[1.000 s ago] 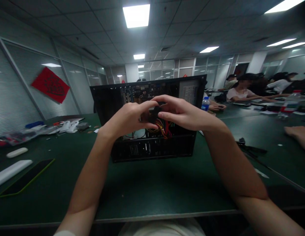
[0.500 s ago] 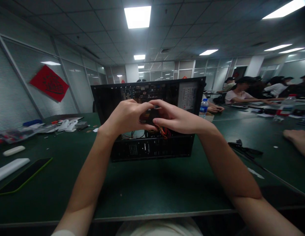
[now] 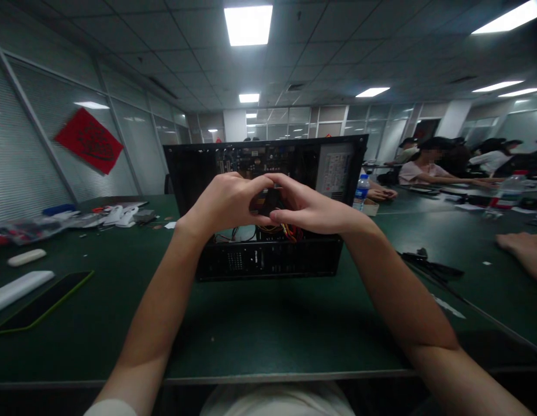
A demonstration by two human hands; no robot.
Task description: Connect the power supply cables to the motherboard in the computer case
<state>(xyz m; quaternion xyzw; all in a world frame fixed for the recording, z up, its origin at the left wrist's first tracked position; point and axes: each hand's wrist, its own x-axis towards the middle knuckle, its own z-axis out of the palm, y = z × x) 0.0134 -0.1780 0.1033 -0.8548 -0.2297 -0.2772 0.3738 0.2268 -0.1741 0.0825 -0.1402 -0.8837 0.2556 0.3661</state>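
An open black computer case (image 3: 268, 260) stands on the green table in front of me, its circuit board (image 3: 259, 153) and labelled power supply (image 3: 335, 167) showing inside. My left hand (image 3: 229, 199) and my right hand (image 3: 309, 205) meet at the middle of the case, curved into a ring with fingertips and thumbs together. Between them shows a dark part (image 3: 273, 199), too dim to name; the fingers at its far side are partly hidden. Red, orange and yellow cables (image 3: 291, 232) hang just below my right thumb.
At the left lie plastic bags (image 3: 38, 228), a white bar (image 3: 21, 290) and a dark green-edged phone-like slab (image 3: 43, 301). A black bracket-like piece (image 3: 430, 266) lies at right, near another person's hand (image 3: 522, 248). A blue-capped bottle (image 3: 361, 189) stands behind the case; people sit beyond.
The thumbs of both hands have come together, narrowing the gap between them. The hands stay at the same place in the case; the view has shifted slightly.
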